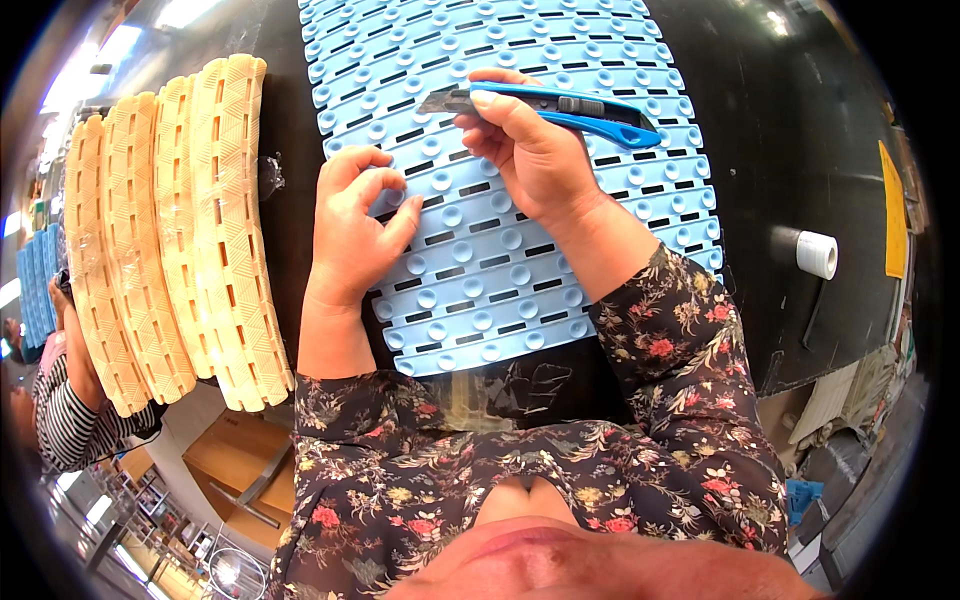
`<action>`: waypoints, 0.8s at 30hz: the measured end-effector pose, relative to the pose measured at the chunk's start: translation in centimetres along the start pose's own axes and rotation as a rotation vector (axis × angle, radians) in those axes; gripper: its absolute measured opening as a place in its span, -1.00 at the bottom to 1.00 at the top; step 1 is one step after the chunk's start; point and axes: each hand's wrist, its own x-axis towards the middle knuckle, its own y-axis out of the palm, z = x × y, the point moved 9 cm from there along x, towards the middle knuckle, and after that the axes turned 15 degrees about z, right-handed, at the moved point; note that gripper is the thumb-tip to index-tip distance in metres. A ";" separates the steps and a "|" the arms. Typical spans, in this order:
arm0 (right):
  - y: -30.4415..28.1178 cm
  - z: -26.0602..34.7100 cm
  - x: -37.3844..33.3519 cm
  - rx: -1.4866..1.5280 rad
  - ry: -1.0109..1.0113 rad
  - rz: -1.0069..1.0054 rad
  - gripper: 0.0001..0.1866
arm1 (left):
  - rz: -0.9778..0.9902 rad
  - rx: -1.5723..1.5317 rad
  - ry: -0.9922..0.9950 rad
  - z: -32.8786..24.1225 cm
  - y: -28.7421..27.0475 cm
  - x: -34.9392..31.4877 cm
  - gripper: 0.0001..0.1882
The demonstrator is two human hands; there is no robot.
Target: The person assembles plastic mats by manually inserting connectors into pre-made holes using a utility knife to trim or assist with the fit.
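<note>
A light blue bath mat with rows of round suction cups and dark slots lies on the black table in front of me, suction cups up. My right hand is closed around a blue and black utility knife, held above the mat. The knife's blade is out and points left. My left hand rests at the mat's left edge, fingers bent and thumb apart, close to several suction cups. Nothing shows in its grasp.
Cream-yellow textured mats lie at the left. Beyond them are another person's striped sleeve and more blue mats. On the right are a white roll and a yellow strip. A brown box stands lower left.
</note>
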 end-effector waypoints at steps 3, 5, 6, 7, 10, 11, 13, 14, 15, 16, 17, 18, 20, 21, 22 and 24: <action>0.1 0.1 0.0 -0.029 0.003 0.003 -0.66 | -0.040 -0.025 -0.057 1.3 0.5 0.1 -0.87; 0.9 -0.7 0.5 -0.010 0.008 -0.001 -0.65 | -0.059 -0.035 -0.100 1.7 -0.4 -0.5 -0.88; 1.2 -1.1 0.5 0.002 0.017 -0.010 -0.65 | -0.078 -0.014 -0.106 1.7 -0.7 -0.8 -0.88; 1.2 -1.6 0.5 0.010 0.024 -0.029 -0.65 | -0.087 -0.014 -0.101 1.8 -0.6 -1.1 -0.88; 0.1 -1.0 0.3 0.041 0.024 -0.079 -0.66 | -0.129 -0.042 -0.080 1.8 -0.3 -0.5 -0.88; -0.2 -1.1 0.4 0.081 0.036 -0.074 -0.66 | -0.125 -0.069 -0.084 1.9 -0.4 -0.5 -0.88; -0.6 -1.3 0.5 0.171 0.045 -0.094 -0.66 | -0.089 -0.137 -0.081 2.2 -0.5 -0.8 -0.87; -0.5 -1.5 0.5 0.236 0.038 -0.059 -0.65 | -0.089 -0.145 -0.090 2.5 -0.6 -1.2 -0.87; -0.5 -1.7 0.6 0.273 0.042 -0.042 -0.66 | -0.085 -0.152 -0.095 2.6 -0.6 -1.5 -0.87; -0.5 -1.8 0.5 0.309 0.041 -0.034 -0.66 | -0.073 -0.163 -0.094 2.6 -0.5 -1.6 -0.86; -0.6 -1.8 0.4 0.339 0.046 -0.057 -0.66 | -0.056 -0.188 -0.120 2.8 -0.5 -1.7 -0.85; -0.6 -1.6 0.5 0.357 0.047 -0.039 -0.66 | -0.059 -0.193 -0.122 2.9 -0.5 -1.8 -0.85; -0.6 -1.3 0.5 0.401 0.042 -0.012 -0.66 | -0.049 -0.200 -0.124 2.9 -0.4 -1.7 -0.84; -0.7 -1.3 0.6 0.408 0.046 -0.016 -0.67 | -0.052 -0.198 -0.126 2.7 -0.5 -1.6 -0.82; -1.1 -1.3 0.6 0.398 0.056 -0.050 -0.68 | -0.055 -0.200 -0.124 2.7 -0.4 -1.5 -0.83; -1.6 -1.5 0.5 0.379 0.075 -0.119 -0.72 | -0.060 -0.204 -0.119 2.6 -0.3 -1.3 -0.83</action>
